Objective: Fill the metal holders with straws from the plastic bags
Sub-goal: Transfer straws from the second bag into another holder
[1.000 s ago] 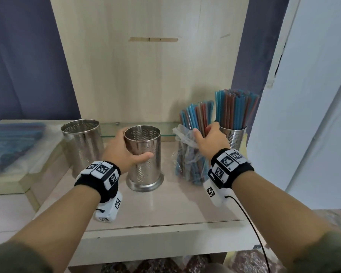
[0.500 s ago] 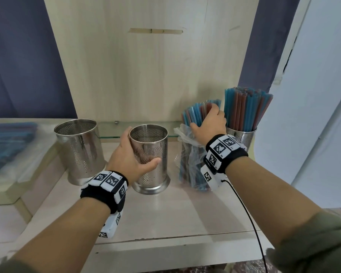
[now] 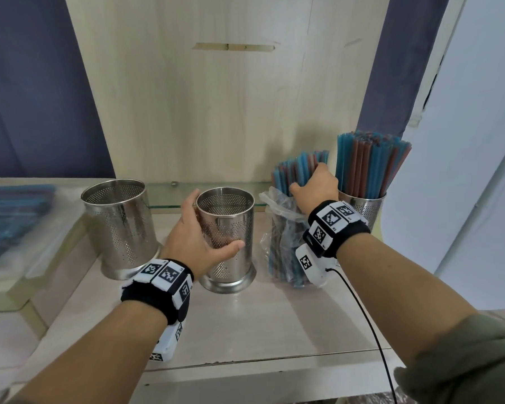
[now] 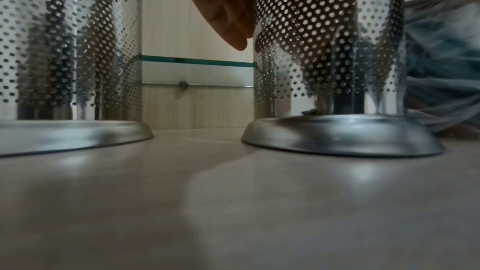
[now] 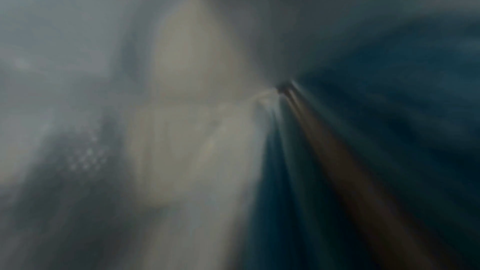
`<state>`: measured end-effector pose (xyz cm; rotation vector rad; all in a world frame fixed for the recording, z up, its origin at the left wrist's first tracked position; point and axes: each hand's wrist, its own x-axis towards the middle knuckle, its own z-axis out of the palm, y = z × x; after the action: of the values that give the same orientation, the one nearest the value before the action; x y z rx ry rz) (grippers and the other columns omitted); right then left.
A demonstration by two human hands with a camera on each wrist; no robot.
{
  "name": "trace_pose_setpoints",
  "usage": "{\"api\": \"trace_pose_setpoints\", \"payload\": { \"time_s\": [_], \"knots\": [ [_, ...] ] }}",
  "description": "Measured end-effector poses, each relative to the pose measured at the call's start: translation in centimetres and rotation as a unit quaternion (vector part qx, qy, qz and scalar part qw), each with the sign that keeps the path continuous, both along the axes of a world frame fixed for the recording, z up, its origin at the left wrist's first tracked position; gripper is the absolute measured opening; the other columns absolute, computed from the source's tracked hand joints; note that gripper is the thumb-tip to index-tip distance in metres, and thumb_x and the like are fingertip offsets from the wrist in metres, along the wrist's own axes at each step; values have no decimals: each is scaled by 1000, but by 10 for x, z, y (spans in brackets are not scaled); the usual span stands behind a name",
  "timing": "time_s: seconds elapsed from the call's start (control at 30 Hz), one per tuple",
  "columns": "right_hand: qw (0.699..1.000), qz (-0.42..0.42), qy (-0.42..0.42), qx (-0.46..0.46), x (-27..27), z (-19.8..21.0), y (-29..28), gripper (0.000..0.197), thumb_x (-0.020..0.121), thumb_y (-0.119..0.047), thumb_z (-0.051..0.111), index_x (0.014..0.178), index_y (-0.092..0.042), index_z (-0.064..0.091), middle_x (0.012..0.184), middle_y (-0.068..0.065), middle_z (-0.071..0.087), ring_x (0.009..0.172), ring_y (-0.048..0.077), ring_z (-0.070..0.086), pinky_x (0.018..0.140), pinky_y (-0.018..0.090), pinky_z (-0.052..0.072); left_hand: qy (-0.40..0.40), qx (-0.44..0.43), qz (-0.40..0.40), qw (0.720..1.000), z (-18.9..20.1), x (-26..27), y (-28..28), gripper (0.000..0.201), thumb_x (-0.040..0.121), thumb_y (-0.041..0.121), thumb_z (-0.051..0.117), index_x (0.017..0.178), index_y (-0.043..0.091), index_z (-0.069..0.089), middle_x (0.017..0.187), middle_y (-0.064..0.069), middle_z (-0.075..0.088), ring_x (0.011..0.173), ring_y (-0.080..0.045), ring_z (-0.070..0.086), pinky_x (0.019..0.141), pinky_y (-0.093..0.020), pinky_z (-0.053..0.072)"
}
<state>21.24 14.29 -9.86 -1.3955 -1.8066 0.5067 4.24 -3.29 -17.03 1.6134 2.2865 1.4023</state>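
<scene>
Three perforated metal holders stand on the shelf. My left hand (image 3: 200,237) grips the middle holder (image 3: 226,228), which is empty; its fingers (image 4: 228,11) lie against the holder's wall (image 4: 330,44). Right of it stands a clear plastic bag (image 3: 283,237) with blue and red straws (image 3: 298,170) sticking out of its top. My right hand (image 3: 314,189) grips that bundle near the top. The right holder (image 3: 365,205) is packed with straws (image 3: 368,164). The left holder (image 3: 120,225) is empty. The right wrist view is only a blur of blue straws (image 5: 376,151).
More bagged straws (image 3: 9,217) lie on a raised ledge at the far left. A wooden back panel (image 3: 216,112) closes the shelf behind, with a glass strip (image 3: 169,196) at its foot. A white wall (image 3: 464,170) stands close on the right.
My right hand has slid up the bundle, from the bag's mouth to near the straw tops. The left hand keeps its grip on the middle holder.
</scene>
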Motion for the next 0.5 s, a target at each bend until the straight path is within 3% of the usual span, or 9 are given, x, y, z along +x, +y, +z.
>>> {"api": "trace_pose_setpoints", "payload": {
  "time_s": [0.07,0.3,0.5],
  "knots": [
    [1000,3,9,-4,2,3,0,37,90,-23,67,116,-2,53,113,17,63,101,32,62,75,32,48,0,-1,0,1000,-1,-1,0,127,54,57,87,150,25,10,139,-8,54,123,-24,56,106,-40,44],
    [999,16,24,-17,8,12,5,27,92,-25,65,106,-2,62,101,14,66,96,30,64,70,30,45,-1,6,-2,1000,0,1,-1,126,54,55,88,149,27,9,137,-9,56,121,-24,57,104,-38,45],
    [999,22,32,-37,12,20,6,20,92,-26,63,81,-13,53,69,-2,50,78,23,56,60,27,41,-2,9,-3,1000,0,0,-2,124,54,53,89,148,24,13,134,-6,58,119,-24,58,101,-35,45]
  ]
}}
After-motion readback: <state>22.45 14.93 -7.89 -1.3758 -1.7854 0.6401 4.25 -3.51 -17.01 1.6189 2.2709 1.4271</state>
